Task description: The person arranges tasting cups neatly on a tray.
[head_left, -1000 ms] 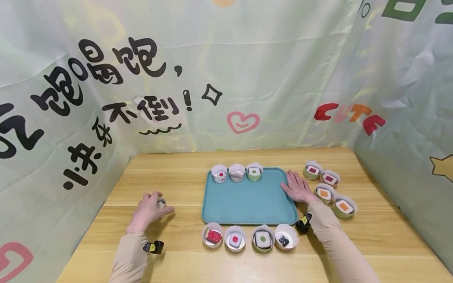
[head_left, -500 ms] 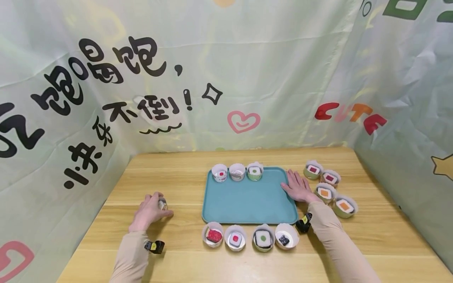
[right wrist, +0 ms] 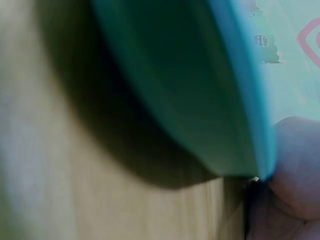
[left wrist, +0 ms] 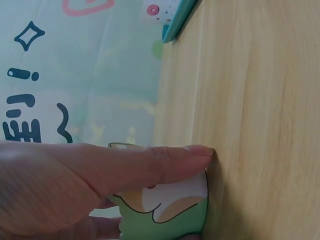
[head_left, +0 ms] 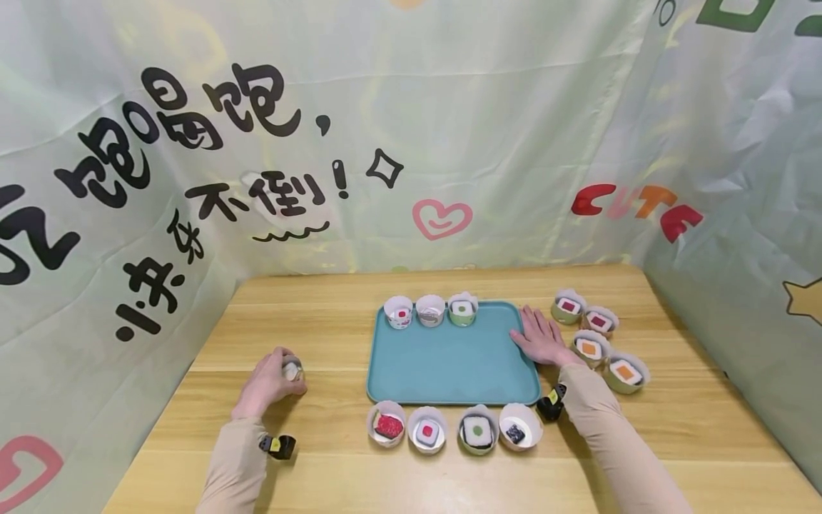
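On the left part of the table, my left hand (head_left: 263, 382) holds a small paper cup (head_left: 292, 368) between thumb and fingers. Seen from the left wrist, the cup (left wrist: 175, 215) is green with a white-and-tan cartoon print, and the thumb lies along its side. The cup's base is at the wooden surface; whether it touches cannot be told. My right hand (head_left: 541, 339) rests with straight, spread fingers on the right edge of a teal tray (head_left: 449, 364). From the right wrist, the tray's rim (right wrist: 245, 90) shows close up, with part of that hand beside it.
Three paper cups (head_left: 430, 312) stand along the tray's back edge. Before its front edge is a row of several cups (head_left: 427, 431) with toy sushi pieces inside. More filled cups (head_left: 591, 347) cluster right of my right hand. Printed cloth (head_left: 443, 143) hangs behind the wooden table (head_left: 321, 471).
My left thumb has drawn in towards the cup, having stuck out to the right before. The right hand, the tray and the other cups stay put.
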### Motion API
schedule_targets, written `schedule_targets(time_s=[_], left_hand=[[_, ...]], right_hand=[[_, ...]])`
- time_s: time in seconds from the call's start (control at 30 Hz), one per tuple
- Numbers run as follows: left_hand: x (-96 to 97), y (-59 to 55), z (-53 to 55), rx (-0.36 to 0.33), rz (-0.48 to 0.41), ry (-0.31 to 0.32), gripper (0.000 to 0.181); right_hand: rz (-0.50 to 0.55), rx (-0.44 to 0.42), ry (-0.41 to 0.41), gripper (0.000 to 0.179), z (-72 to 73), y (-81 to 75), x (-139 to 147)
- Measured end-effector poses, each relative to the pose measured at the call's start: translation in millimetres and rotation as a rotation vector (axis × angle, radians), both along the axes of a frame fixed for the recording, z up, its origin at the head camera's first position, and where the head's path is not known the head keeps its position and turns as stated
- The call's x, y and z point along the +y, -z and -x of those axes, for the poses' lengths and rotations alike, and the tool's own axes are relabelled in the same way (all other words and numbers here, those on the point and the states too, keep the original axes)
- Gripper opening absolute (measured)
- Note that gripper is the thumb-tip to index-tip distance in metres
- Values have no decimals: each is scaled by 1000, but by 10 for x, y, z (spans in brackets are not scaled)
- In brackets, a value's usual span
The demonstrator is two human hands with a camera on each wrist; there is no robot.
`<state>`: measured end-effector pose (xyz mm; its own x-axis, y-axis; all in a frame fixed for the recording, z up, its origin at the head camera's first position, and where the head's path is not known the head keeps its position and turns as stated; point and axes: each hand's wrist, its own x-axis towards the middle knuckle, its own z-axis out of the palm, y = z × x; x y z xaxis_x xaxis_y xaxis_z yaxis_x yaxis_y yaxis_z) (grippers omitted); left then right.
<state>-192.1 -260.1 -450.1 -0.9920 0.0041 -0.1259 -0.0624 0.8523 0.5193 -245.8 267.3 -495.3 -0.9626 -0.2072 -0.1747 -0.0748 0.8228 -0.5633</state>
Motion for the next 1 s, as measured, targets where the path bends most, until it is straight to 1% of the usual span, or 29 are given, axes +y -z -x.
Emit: schedule_targets(time_s=[0.23,0.43,0.53,0.67,0.77,0.93,1.0], left_hand=[[-43,38,2,35,-58,5,59],[-78,71,10,33,-52,-21,65],[-92,85,19,33,-46,-35,69],[-97,86,23,40,-44,-45,71],[-95,83,29,40,-42,-49,69],[-83,55,38,32,-50,-50,69],[-79,42,39,32,-56,-48,70]], right_hand=[[-35,-10,0,70,7,-31,-29],[-23,-10,-1,72,12,-17,-20],[15,-9,-10,76,10,-6,-3],[27,-4,-17,81,32,41,26],[-3,-2,-11,84,69,107,45],[3,-3,-7,98,121,193,79],[12,0,-7,101,130,206,89]])
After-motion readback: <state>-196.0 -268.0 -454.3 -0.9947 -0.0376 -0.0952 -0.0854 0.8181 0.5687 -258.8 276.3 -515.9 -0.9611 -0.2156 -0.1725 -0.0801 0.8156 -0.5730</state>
